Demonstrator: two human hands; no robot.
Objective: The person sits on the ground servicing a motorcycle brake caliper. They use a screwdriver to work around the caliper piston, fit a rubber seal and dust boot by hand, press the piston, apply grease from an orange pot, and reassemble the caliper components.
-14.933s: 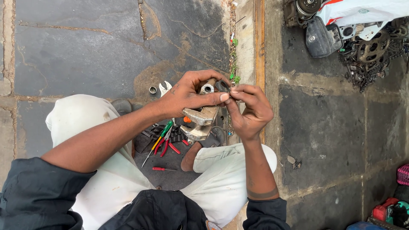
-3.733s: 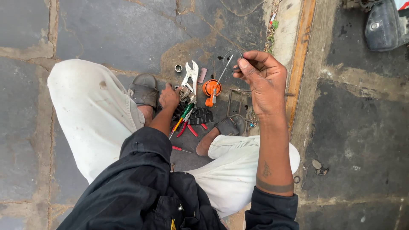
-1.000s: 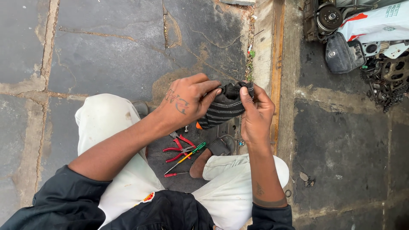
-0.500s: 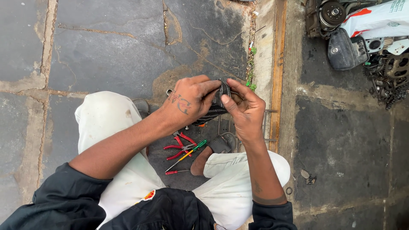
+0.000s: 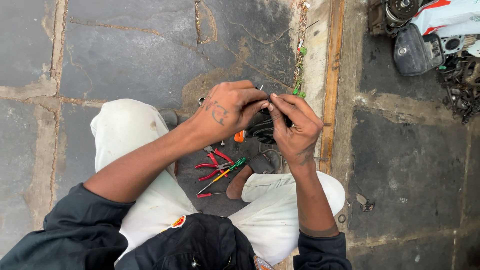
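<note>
A black ribbed part [image 5: 262,131] sits between both hands, held up over the tools on the ground. Most of it is hidden by the fingers, so its full shape is hard to tell. The left hand [image 5: 227,107] is curled over the top of the part and grips it from that side. The right hand [image 5: 295,127] holds the part from the other side, with its thumb and first finger pinched at the top edge, touching the left fingertips.

Just under the part, a bit of something orange [image 5: 240,136] peeks out. Below the part, between the knees, lie red pliers [image 5: 212,167], a green and yellow screwdriver [image 5: 225,172] and a small red screwdriver [image 5: 210,195]. A sandal [image 5: 262,162] is just below the part too. A rusty metal strip [image 5: 331,85] runs along the ground near the part, past the right hand. Far off from the part, at the top corner, stand engine parts [image 5: 430,35]
</note>
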